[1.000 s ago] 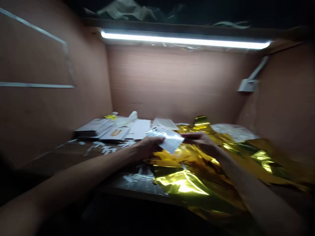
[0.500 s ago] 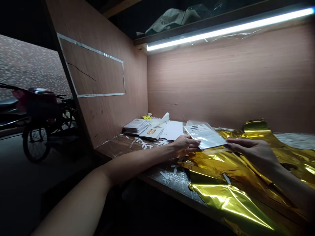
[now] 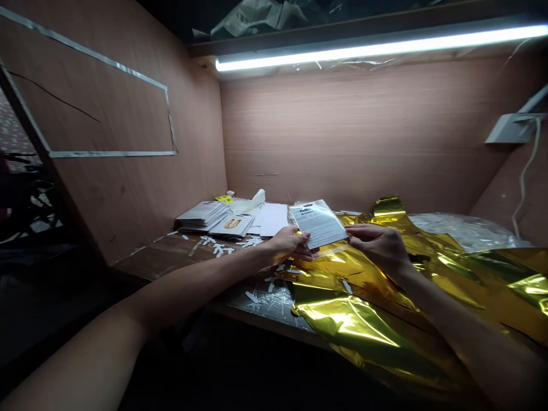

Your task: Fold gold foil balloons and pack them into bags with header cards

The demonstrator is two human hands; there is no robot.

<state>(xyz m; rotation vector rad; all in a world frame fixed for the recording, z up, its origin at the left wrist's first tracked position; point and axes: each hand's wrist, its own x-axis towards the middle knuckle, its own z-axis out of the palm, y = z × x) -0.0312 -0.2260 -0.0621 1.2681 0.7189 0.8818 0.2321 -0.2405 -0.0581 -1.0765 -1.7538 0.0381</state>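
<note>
Between my two hands is a printed card in a clear plastic sleeve, tilted above the table. My left hand grips its lower left edge, the thumb on top. At the lower right corner, the fingers of my right hand pinch the sleeve. Crumpled gold foil lies under and around my right hand. Left of my hands are a stack of printed cards, a card with an orange U-shaped figure and a blank white sheet.
Small white paper strips are scattered on the table. Clear plastic lies at the back right. Wooden panels enclose the back and sides, and a lit tube hangs above. A white socket box with a cable is at the right.
The view has turned to the right, so the scene sits further left and the socket box shows. The sleeved card is tilted differently, and its print shows more clearly. Both hands still hold it.
</note>
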